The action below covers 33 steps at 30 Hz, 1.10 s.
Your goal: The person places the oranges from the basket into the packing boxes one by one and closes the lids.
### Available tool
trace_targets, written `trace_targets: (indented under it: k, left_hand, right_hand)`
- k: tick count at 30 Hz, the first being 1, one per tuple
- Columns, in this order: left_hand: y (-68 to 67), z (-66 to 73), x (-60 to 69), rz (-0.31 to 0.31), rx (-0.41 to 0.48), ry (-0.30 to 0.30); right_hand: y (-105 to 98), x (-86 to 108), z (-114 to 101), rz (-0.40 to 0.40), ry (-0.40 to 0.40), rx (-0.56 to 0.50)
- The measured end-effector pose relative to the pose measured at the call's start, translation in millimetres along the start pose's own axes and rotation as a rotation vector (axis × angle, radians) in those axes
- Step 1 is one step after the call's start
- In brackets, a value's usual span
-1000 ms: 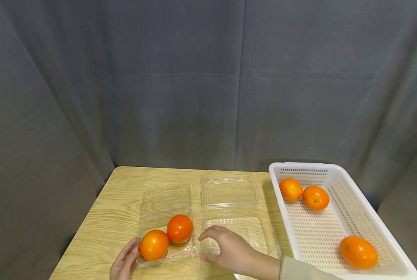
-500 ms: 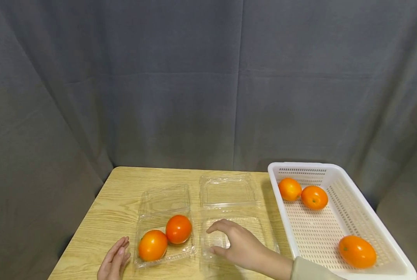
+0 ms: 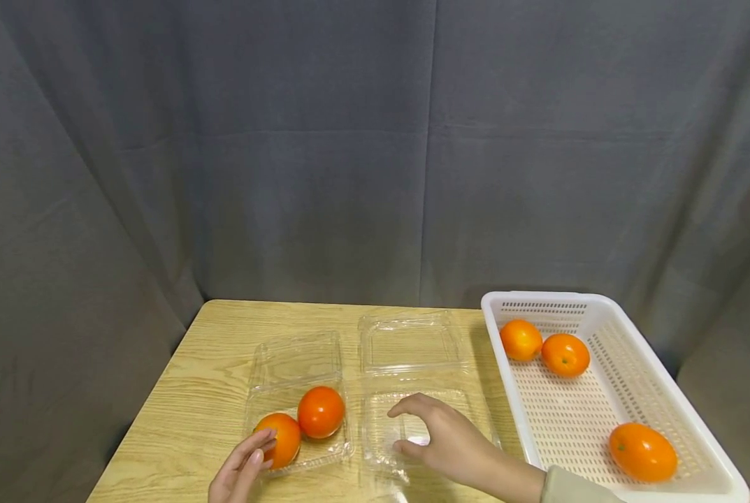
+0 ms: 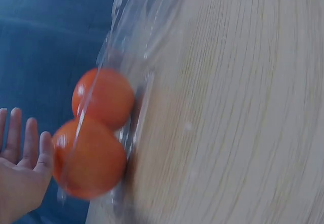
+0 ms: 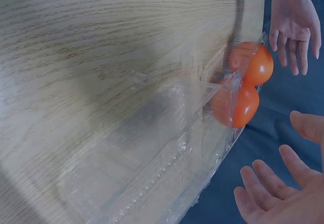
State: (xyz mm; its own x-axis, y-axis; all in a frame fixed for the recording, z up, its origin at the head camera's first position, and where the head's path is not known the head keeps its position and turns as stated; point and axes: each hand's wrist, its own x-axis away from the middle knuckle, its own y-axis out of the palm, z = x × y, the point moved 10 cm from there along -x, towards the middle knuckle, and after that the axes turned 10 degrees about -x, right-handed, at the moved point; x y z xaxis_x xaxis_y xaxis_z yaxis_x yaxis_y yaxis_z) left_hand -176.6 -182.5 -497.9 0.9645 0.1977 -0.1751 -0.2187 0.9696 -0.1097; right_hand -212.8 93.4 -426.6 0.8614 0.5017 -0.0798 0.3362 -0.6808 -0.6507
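Observation:
Two orange-red round fruits, one nearer and one farther right, lie in the left clear clamshell box, its lid folded back. My left hand is at the nearer fruit, its fingers partly in front of it; whether they touch is unclear. In the left wrist view the left hand has its fingers spread beside the fruit. My right hand hovers over the second clear box, thumb and fingers apart with nothing between them, as the right hand in the right wrist view also shows.
On the right stands a white perforated basket holding three orange fruits, two at the back and one near the front. The second box's lid lies folded back. A grey curtain hangs behind the wooden table.
My left hand first drew back leftward from the box, then came right to the nearer fruit. My right hand has moved to the right. The fruits and boxes stay about where they were.

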Motion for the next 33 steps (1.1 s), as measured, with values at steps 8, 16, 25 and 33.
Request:
trace_targets:
  k: [8,16,25,33]
  left_hand:
    - [52.0,2.2,14.1,-0.241,0.020,0.014]
    - [94.7,-16.3,24.4,-0.446,0.035,-0.168]
    - [117.7,-54.4,38.4,-0.479,0.021,-0.408]
    - [131.2,-62.6,40.0,-0.503,-0.065,-0.440]
  right_hand:
    - [-9,3.8,2,0.035,0.020,-0.002]
    - [-14,6.0,6,0.061,0.020,0.016]
    - [-14,6.0,8,0.057,0.014,0.011]
    - [-15,5.2,9,0.061,0.030,0.024]
